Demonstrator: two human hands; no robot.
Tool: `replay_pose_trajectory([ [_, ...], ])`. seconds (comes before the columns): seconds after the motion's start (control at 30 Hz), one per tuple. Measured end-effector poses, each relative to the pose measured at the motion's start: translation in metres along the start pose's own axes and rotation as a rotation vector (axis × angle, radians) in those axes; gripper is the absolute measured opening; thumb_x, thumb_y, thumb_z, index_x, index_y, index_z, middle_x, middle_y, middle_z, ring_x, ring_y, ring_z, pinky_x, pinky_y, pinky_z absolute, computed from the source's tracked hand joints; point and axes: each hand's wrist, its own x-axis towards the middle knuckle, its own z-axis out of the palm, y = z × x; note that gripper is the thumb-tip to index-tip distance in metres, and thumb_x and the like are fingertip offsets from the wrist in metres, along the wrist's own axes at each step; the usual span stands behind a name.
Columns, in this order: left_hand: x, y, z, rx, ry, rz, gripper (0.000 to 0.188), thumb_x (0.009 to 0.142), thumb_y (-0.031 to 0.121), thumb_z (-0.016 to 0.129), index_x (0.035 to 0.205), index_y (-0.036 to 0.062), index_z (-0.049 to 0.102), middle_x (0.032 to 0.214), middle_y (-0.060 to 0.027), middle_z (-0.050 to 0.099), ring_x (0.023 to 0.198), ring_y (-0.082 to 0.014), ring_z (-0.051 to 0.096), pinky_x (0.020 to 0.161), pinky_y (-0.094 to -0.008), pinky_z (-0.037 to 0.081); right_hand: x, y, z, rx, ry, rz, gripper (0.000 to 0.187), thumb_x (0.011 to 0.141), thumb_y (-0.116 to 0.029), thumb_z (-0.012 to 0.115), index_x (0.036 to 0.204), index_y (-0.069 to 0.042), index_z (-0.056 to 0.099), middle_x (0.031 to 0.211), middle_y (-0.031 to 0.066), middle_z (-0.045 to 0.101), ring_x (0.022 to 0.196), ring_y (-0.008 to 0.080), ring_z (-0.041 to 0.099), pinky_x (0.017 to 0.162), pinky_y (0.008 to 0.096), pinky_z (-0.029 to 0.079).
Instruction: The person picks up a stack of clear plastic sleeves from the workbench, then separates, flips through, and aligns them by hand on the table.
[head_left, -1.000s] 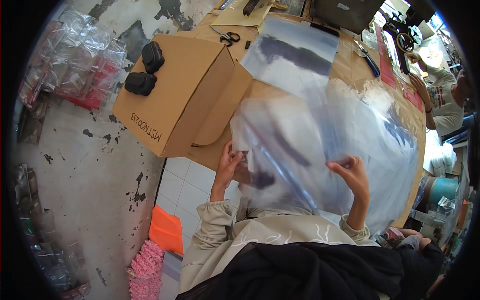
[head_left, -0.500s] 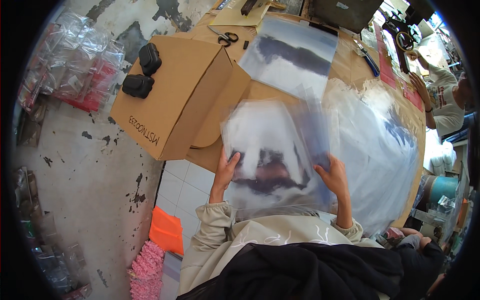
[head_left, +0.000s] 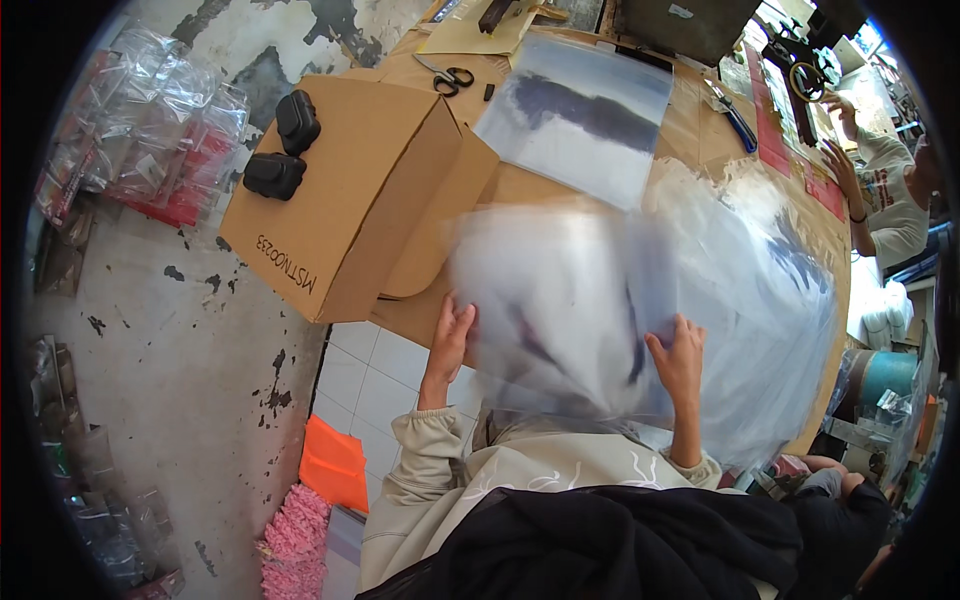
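Note:
A stack of transparent plastic sheets, smeared by motion, stands between my two hands above the table's near edge. My left hand grips its left edge, thumb toward me and fingers partly behind the plastic. On the opposite edge, my right hand holds the stack with the thumb raised and some fingertips hidden. Right of it spreads a large loose pile of transparent plastic. Farther back lies a neat, flat stack of plastic sheets.
A cardboard box with two black cases on top stands at left. Scissors and a blue-handled cutter lie on the brown-covered table. Another person works at far right. Packaged plastic hangs along the left wall.
The held stack has shifted and blurred, its loose right-hand sheets drawn closer in. My right hand has moved slightly; my left stays at nearly the same spot.

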Motion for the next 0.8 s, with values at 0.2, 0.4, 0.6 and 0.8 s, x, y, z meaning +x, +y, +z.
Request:
replay_pose_trajectory([
  [0.2,-0.003,0.005,0.001,0.215,-0.026,-0.017,0.05,0.087,0.013,0.049,0.129,0.0043,0.023,0.107,-0.0021,0.049,0.059,-0.0014,0.037,0.046,-0.0152,0.031,0.006,-0.02,-0.004,0.285,0.137,-0.002,0.041,0.067,-0.009,0.067,0.1,0.007,0.048,0.093,0.0215,0.053,0.082,0.0335,0.053,0.073,0.0368,0.042],
  [0.4,0.001,0.004,-0.007,0.216,-0.102,-0.064,0.053,0.086,0.012,0.05,0.129,0.0035,0.021,0.115,-0.0051,0.046,0.069,-0.0038,0.045,0.056,-0.0171,0.039,-0.011,-0.067,-0.049,0.411,-0.173,-0.246,0.029,0.068,0.001,0.062,0.093,0.001,0.048,0.082,0.0128,0.055,0.07,0.0335,0.056,0.064,0.0349,0.045],
  [0.6,-0.001,0.013,0.001,-0.137,-0.159,-0.08,0.057,0.083,0.009,0.054,0.129,0.0003,0.023,0.126,-0.01,0.038,0.119,-0.0179,0.033,0.099,-0.0308,0.026,0.004,-0.036,-0.076,1.234,-0.431,0.026,0.054,0.07,0.0,0.065,0.115,-0.003,0.035,0.101,0.0087,0.053,0.088,0.0139,0.054,0.074,0.0273,0.045],
  [0.8,0.006,0.007,0.006,0.227,-0.221,0.044,0.064,0.081,0.012,0.057,0.133,0.0038,0.02,0.128,-0.0091,0.036,0.116,-0.0177,0.037,0.096,-0.0301,0.032,0.031,0.007,-0.019,0.847,-0.306,0.078,0.07,0.072,-0.009,0.068,0.127,0.003,0.026,0.118,0.0156,0.045,0.106,0.0215,0.045,0.092,0.0313,0.035],
])
